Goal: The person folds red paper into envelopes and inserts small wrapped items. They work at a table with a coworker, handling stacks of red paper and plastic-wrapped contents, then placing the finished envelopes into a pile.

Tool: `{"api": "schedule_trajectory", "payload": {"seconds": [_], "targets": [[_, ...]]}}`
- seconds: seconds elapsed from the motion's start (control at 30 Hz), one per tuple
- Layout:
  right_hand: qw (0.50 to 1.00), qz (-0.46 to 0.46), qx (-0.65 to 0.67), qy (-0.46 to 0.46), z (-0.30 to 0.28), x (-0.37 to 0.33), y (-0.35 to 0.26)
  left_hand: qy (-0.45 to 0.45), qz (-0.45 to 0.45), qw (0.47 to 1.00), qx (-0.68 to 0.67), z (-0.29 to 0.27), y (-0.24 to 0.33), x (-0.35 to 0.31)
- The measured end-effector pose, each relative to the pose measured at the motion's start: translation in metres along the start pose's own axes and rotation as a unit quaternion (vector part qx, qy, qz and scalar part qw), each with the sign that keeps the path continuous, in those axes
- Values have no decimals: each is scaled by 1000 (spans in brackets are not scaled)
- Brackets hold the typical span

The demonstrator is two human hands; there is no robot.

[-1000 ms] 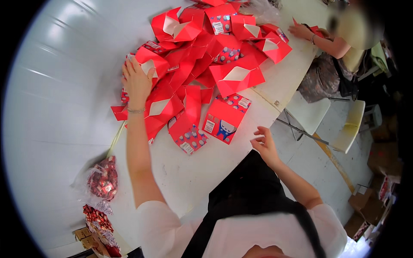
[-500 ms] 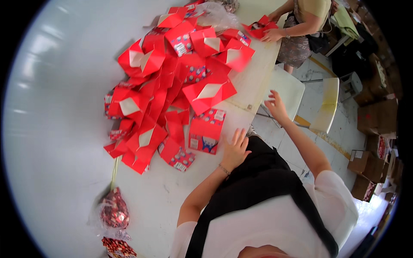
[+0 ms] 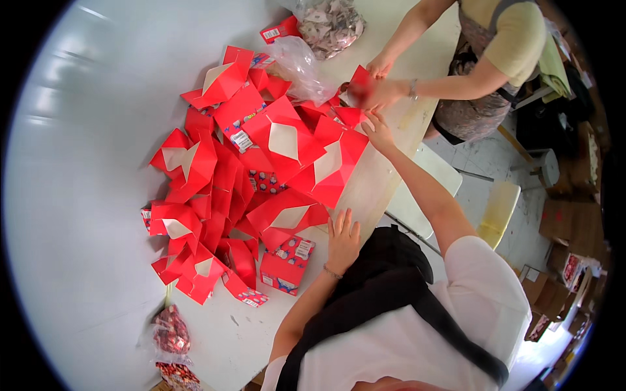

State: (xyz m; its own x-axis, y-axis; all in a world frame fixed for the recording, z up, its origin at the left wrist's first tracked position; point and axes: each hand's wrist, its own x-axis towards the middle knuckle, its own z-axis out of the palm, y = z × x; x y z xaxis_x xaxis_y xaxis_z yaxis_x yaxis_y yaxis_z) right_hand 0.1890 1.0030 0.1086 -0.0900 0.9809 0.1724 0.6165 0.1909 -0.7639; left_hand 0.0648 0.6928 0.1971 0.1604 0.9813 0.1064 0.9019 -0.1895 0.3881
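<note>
My left hand (image 3: 343, 241) is open, fingers spread, at the table edge beside a red open-topped carton (image 3: 289, 217) and a closed-looking patterned red box (image 3: 287, 264). Nothing is in it. My right hand (image 3: 379, 132) reaches far forward, its fingers apart at the right edge of the heap. Its fingertips come close to a red carton (image 3: 351, 116); whether they touch it I cannot make out. Just beyond, a co-worker's hands (image 3: 385, 94) are at another red carton (image 3: 358, 79), partly blurred. Several more red cartons with pale openings, one of them a large carton (image 3: 329, 163), lie heaped on the table.
Behind the heap lie a crumpled clear plastic bag (image 3: 297, 65) and a bag of small silvery packets (image 3: 332, 29). A bag of red shiny packets (image 3: 171, 331) lies at the near left. A white chair (image 3: 420, 189) and stacked brown boxes (image 3: 564, 221) stand to the right.
My right hand has moved forward and left from over the chair to the heap's edge, near the co-worker's hands. My view has shifted forward. My left hand stays near the table edge.
</note>
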Motion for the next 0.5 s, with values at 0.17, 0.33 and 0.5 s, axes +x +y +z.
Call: {"api": "schedule_trajectory", "payload": {"seconds": [0.17, 0.33, 0.5], "targets": [[996, 74, 44, -21, 0, 0, -32, 4, -9, 1000, -4, 0, 1, 21], [993, -29, 25, -115, 37, 24, -7, -35, 36, 998, 41, 11, 4, 26], [985, -92, -62, -131, 85, 24, -24, -26, -10, 987, 157, 36, -12, 45]]}}
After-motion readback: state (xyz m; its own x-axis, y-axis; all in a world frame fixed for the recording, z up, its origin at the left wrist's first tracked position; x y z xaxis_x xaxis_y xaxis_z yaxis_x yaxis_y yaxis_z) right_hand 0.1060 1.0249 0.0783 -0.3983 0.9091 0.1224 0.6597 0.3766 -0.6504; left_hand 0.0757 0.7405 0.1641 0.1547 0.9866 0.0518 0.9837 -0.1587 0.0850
